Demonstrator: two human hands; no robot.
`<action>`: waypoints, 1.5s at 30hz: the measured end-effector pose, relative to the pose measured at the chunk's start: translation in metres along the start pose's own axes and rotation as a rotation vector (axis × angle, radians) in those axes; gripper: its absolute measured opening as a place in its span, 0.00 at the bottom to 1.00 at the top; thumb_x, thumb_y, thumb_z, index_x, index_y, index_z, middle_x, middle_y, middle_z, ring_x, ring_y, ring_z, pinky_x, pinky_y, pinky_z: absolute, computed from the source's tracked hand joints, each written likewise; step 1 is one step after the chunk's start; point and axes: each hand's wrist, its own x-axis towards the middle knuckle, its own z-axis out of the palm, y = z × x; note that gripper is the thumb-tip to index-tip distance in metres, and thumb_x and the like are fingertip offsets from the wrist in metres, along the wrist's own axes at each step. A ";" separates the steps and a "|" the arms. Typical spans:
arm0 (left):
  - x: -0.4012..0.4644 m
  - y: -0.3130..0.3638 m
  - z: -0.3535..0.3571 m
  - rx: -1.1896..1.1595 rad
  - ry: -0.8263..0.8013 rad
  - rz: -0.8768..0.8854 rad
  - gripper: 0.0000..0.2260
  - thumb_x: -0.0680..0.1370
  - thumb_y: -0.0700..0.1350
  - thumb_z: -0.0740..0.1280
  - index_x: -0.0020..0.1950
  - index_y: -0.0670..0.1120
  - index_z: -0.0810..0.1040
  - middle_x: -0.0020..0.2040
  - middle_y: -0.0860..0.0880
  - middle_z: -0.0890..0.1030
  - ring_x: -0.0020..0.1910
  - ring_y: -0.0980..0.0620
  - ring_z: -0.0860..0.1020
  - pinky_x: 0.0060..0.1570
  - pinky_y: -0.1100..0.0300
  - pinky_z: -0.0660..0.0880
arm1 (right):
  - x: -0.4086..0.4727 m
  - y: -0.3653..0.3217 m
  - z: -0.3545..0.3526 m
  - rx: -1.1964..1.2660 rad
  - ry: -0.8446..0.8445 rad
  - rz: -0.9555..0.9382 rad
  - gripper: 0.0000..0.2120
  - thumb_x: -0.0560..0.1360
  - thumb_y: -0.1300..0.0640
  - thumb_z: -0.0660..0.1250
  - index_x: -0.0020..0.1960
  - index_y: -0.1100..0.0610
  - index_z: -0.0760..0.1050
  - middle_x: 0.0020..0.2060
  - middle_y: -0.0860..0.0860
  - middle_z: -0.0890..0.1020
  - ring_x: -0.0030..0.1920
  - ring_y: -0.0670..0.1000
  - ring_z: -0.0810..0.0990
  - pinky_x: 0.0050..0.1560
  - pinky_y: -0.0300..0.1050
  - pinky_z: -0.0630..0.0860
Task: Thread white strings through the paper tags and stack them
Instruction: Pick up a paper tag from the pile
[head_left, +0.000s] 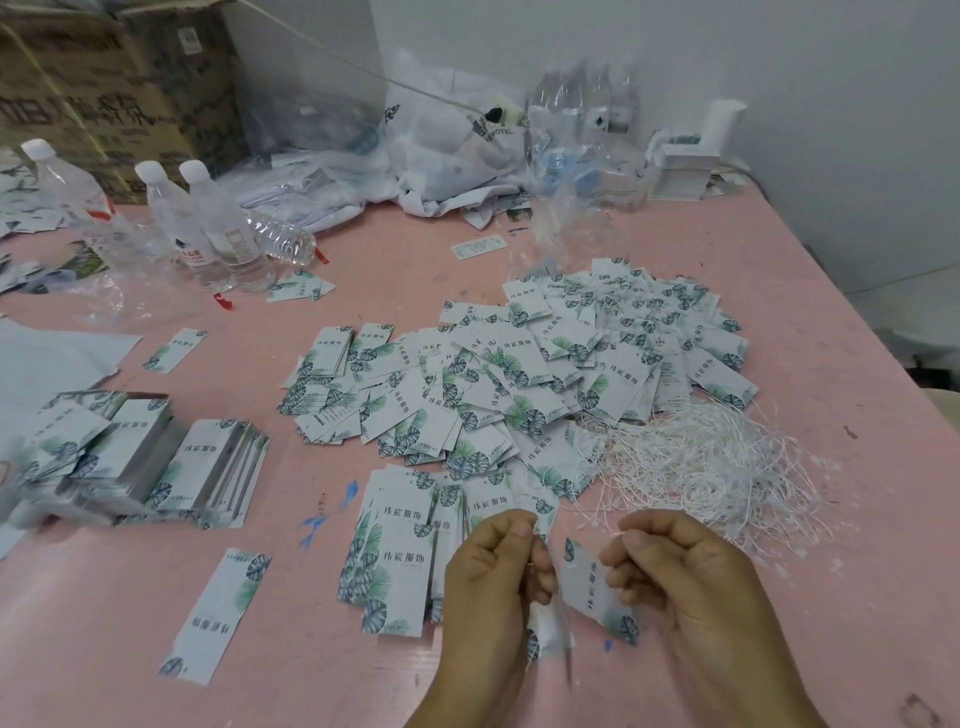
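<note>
My left hand (498, 577) grips a paper tag edge-on, blurred, with a thin tool or string end (563, 644) hanging below it. My right hand (680, 571) pinches a white string at its fingertips and holds a leaf-printed tag (589, 582) under the curled fingers. A tangle of white strings (706, 467) lies just beyond my right hand. A big loose heap of tags (519, 379) covers the middle of the pink table (260, 675). A flat row of tags (400, 551) lies left of my left hand.
Neat stacks of tags (150, 457) stand at the left, one single tag (218, 613) in front of them. Water bottles (208, 228), clear plastic bags (457, 145) and a cardboard box (104, 88) crowd the back. The table's right edge runs diagonally.
</note>
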 end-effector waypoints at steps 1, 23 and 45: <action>-0.002 0.001 0.002 -0.013 -0.021 0.011 0.03 0.77 0.37 0.66 0.47 0.38 0.78 0.29 0.43 0.77 0.24 0.51 0.73 0.23 0.64 0.70 | -0.001 -0.001 0.006 -0.079 -0.012 -0.043 0.05 0.70 0.67 0.70 0.45 0.60 0.82 0.34 0.60 0.83 0.29 0.51 0.79 0.29 0.38 0.76; -0.011 -0.001 -0.005 0.253 -0.210 0.192 0.09 0.69 0.51 0.72 0.43 0.48 0.85 0.34 0.46 0.82 0.34 0.53 0.78 0.37 0.63 0.75 | -0.005 0.008 0.025 -0.152 0.002 -0.075 0.12 0.73 0.69 0.69 0.44 0.53 0.84 0.30 0.58 0.82 0.30 0.49 0.78 0.35 0.36 0.77; -0.013 0.002 -0.004 0.283 -0.189 0.179 0.05 0.71 0.42 0.70 0.40 0.43 0.85 0.32 0.44 0.81 0.30 0.52 0.78 0.32 0.63 0.75 | -0.011 0.008 0.031 -0.458 0.060 -0.272 0.15 0.72 0.68 0.72 0.41 0.47 0.84 0.35 0.49 0.84 0.35 0.43 0.82 0.37 0.30 0.76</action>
